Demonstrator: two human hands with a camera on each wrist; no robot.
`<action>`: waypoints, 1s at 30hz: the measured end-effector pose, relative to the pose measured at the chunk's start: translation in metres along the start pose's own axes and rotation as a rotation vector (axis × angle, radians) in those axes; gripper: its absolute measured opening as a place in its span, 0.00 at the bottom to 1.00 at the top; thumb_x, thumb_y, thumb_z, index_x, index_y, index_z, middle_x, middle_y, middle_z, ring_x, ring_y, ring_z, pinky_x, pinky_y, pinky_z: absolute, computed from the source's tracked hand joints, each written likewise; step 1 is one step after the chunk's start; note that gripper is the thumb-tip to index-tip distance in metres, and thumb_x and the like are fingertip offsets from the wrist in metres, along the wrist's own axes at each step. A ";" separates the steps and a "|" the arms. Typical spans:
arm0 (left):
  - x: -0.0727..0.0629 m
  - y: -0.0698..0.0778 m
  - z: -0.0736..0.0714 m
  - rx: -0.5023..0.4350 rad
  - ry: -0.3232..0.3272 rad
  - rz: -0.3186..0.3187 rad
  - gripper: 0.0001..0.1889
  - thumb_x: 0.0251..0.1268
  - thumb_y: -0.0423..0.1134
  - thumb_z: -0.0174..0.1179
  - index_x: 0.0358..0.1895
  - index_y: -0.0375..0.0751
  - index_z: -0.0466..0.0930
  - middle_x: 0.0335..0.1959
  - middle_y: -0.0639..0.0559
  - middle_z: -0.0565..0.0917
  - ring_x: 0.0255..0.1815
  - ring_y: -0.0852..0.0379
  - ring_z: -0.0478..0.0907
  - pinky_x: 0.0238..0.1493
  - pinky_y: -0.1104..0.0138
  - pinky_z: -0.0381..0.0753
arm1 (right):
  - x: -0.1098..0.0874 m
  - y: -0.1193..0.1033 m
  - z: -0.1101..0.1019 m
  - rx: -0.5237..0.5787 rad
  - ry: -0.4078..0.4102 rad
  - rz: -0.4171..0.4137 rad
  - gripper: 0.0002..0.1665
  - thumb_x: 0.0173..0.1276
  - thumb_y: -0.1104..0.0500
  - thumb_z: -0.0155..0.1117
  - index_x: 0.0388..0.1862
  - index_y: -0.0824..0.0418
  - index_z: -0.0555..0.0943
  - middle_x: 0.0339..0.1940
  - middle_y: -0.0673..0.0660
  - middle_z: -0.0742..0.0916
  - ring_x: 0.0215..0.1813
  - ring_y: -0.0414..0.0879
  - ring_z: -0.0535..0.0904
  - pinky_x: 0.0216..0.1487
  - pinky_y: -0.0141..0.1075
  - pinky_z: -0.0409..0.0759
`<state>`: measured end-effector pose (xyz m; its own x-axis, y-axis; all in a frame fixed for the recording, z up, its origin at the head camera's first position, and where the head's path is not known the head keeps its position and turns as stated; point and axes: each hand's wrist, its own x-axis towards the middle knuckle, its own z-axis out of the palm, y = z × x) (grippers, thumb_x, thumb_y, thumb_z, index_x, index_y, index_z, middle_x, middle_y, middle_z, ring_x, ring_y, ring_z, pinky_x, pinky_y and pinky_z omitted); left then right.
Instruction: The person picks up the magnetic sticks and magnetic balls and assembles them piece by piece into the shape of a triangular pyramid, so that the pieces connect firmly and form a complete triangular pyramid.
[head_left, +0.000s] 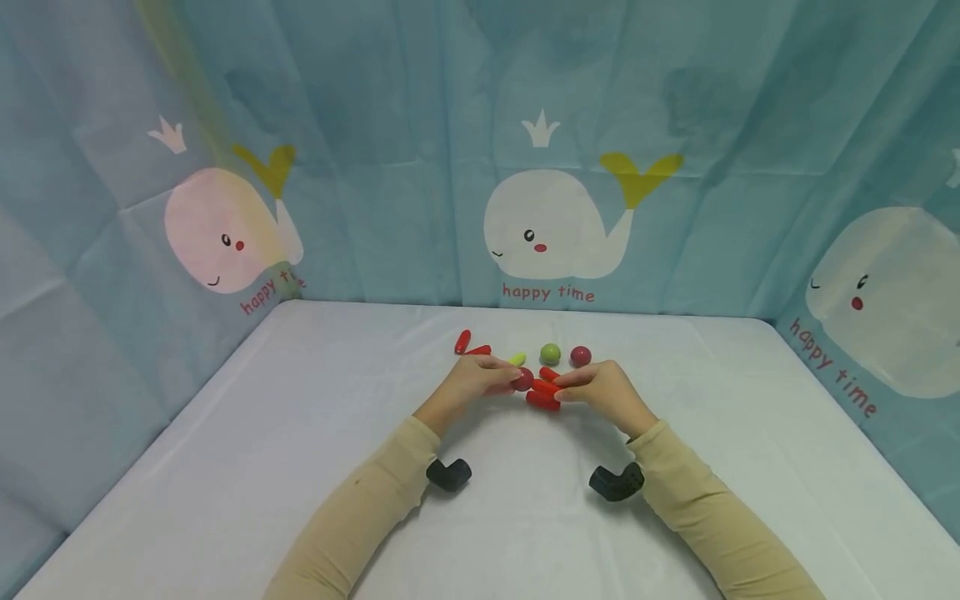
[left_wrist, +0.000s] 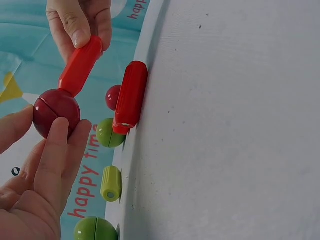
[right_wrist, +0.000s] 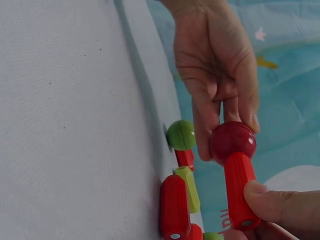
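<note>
My left hand [head_left: 474, 379] pinches a dark red ball [left_wrist: 56, 114] between thumb and fingers, a groove running across it. My right hand [head_left: 606, 393] grips a bright red ribbed stick [right_wrist: 240, 187] with thumb and fingers. One end of this stick meets the ball, and a small silvery disc shows at its other end. Both are held up above the table. In the head view, another red stick [head_left: 543, 401] lies just in front of the held one, and a further red stick [head_left: 550, 374] lies behind it, beside the right fingertips.
Behind the hands on the white table [head_left: 330, 400] are a yellow-green stick [head_left: 517, 359], a green ball [head_left: 551, 354] and a second dark red ball [head_left: 581, 357]. Two red sticks, one upright-angled [head_left: 462, 341], lie beyond my left hand. A whale-print curtain [head_left: 390, 225] surrounds the table.
</note>
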<state>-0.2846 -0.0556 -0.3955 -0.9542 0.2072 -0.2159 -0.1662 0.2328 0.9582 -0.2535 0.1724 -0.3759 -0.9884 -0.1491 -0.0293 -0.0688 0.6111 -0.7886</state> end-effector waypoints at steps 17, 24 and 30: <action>-0.001 0.000 0.000 0.056 0.018 -0.029 0.18 0.61 0.50 0.69 0.50 0.45 0.86 0.45 0.51 0.89 0.47 0.55 0.84 0.61 0.58 0.77 | 0.000 -0.001 0.000 0.009 -0.058 0.000 0.17 0.62 0.56 0.72 0.49 0.61 0.88 0.49 0.60 0.89 0.53 0.53 0.81 0.56 0.47 0.80; 0.000 -0.002 0.001 0.055 -0.005 -0.010 0.16 0.61 0.49 0.69 0.49 0.46 0.87 0.46 0.52 0.88 0.47 0.57 0.84 0.61 0.60 0.79 | 0.001 0.001 0.002 -0.007 -0.062 0.027 0.16 0.63 0.56 0.72 0.48 0.60 0.88 0.51 0.60 0.89 0.53 0.52 0.81 0.58 0.49 0.80; -0.002 -0.002 0.000 0.042 -0.026 0.004 0.16 0.62 0.48 0.68 0.50 0.45 0.87 0.48 0.51 0.88 0.46 0.58 0.85 0.60 0.61 0.80 | 0.002 0.001 0.004 -0.012 -0.092 0.035 0.16 0.63 0.55 0.71 0.48 0.59 0.88 0.51 0.60 0.89 0.50 0.51 0.82 0.55 0.46 0.80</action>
<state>-0.2826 -0.0562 -0.3973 -0.9481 0.2323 -0.2171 -0.1512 0.2715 0.9505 -0.2553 0.1696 -0.3789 -0.9737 -0.1975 -0.1134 -0.0363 0.6262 -0.7788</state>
